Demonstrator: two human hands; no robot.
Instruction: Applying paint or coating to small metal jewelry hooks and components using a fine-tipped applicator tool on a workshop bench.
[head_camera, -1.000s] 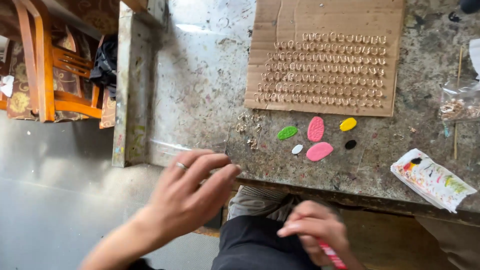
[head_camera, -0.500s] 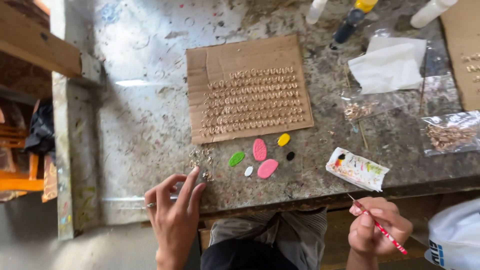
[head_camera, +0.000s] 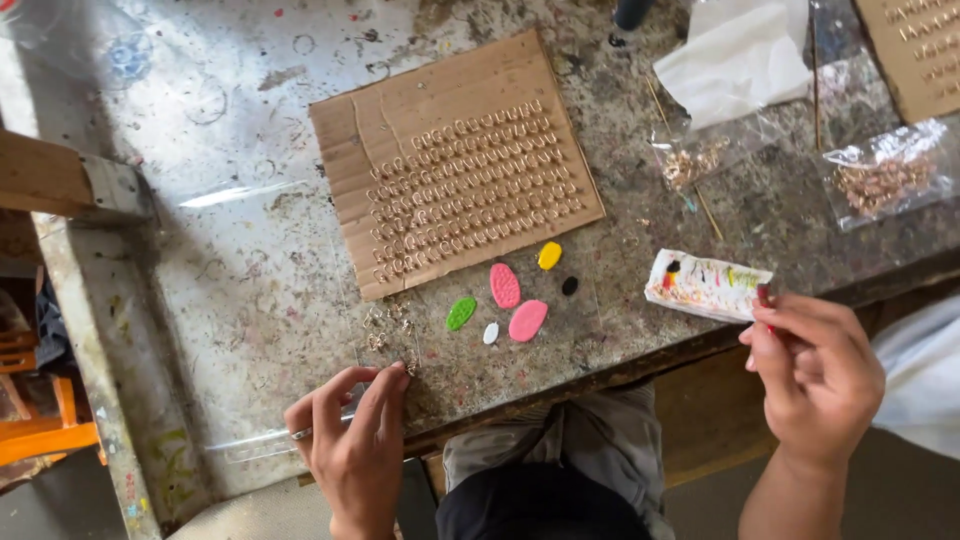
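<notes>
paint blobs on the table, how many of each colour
pink blobs: 2
green blob: 1
yellow blob: 1
white blob: 1
black blob: 1
total: 6

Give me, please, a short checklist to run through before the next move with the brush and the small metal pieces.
1. Brush gripped in right hand: ok.
2. Left hand fingertips on the loose metal pieces: ok.
3. Whether a piece is actually pinched: cannot tell.
4. Paint blobs on the table clear of both hands: ok.
5. Cardboard lying flat, rows of pieces in order: ok.
6. Paint on the brush tip: cannot tell.
</notes>
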